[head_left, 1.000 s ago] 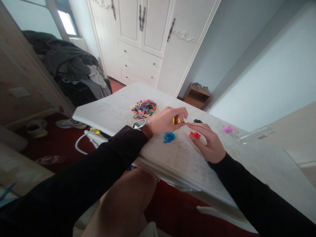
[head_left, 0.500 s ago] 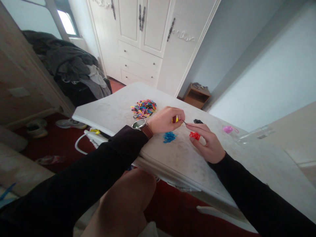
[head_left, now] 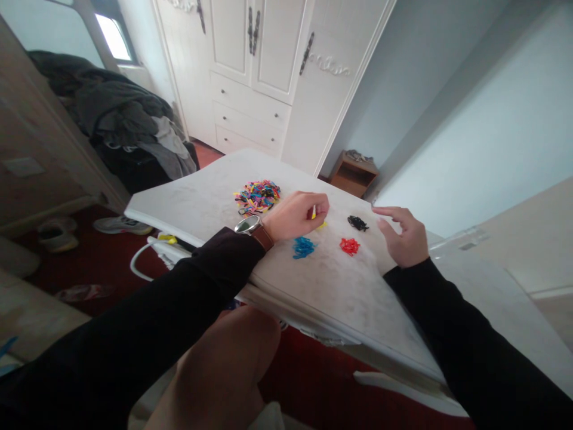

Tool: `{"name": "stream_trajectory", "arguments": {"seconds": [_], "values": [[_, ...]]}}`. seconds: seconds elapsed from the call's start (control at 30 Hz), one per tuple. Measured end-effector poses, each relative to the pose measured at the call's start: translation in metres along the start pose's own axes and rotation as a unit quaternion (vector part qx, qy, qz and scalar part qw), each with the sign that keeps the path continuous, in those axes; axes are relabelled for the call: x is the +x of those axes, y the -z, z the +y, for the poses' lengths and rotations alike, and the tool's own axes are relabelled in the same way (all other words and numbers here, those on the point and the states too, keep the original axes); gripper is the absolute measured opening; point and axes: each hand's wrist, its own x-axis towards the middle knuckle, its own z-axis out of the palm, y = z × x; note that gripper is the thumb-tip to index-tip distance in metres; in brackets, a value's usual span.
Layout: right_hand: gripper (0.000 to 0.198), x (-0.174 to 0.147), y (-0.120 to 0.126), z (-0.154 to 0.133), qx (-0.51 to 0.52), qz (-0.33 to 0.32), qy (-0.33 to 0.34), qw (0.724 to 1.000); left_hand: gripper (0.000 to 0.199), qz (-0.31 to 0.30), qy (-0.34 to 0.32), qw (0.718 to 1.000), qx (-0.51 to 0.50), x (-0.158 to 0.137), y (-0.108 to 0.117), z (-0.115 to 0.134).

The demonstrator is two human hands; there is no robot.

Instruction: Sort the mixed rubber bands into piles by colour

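My left hand (head_left: 299, 215), with a watch on its wrist, is closed with curled fingers above the white table (head_left: 286, 275). What it holds, if anything, is hidden. Partly behind its fingertips shows a yellow pile (head_left: 320, 220). My right hand (head_left: 406, 234) is over the table's right part, thumb and index finger apart, with nothing seen between them. Left of it lie a pile of black rubber bands (head_left: 357, 223) and a pile of red rubber bands (head_left: 350, 246). Blue rubber bands (head_left: 303, 247) lie just below my left hand. A mixed multicolour heap of rubber bands (head_left: 258, 196) sits farther left.
Past my right hand lies a clear plastic item (head_left: 461, 243). A white cable (head_left: 136, 266) loops at the table's left edge. Beyond the table stand a white wardrobe (head_left: 250, 113) and a small wooden cabinet (head_left: 353, 173). Clothes (head_left: 120, 113) are heaped at the left.
My right hand has parted from the left hand, moved right and opened its fingers. The thin dark band between them is no longer seen. The black and red piles are uncovered.
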Motion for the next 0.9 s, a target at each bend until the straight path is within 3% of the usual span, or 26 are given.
{"name": "stream_trajectory", "arguments": {"seconds": [0.1, 0.17, 0.47, 0.67, 0.8, 0.9], "values": [[0.025, 0.004, 0.002, 0.031, -0.013, 0.001, -0.104, 0.995, 0.011, 0.0, 0.001, 1.0, 0.007, 0.0, 0.001, 0.0], [0.026, 0.003, -0.001, 0.043, -0.007, -0.027, -0.131, 0.991, 0.012, -0.003, 0.003, 1.0, 0.012, 0.0, 0.001, 0.001], [0.033, 0.0, -0.014, 0.048, -0.004, -0.081, -0.135, 0.988, 0.012, -0.008, 0.002, 1.0, 0.022, 0.0, 0.002, -0.001], [0.029, 0.0, -0.014, 0.048, 0.004, -0.078, -0.134, 0.988, 0.012, 0.004, 0.014, 0.998, 0.055, 0.001, 0.0, 0.0], [0.029, 0.0, -0.015, 0.047, 0.018, -0.062, -0.138, 0.988, 0.01, 0.083, 0.047, 0.987, 0.129, -0.001, 0.018, -0.009], [0.027, 0.0, -0.018, 0.049, 0.031, -0.044, -0.15, 0.987, 0.01, 0.212, 0.13, 0.951, 0.184, -0.006, 0.046, -0.027]]}}
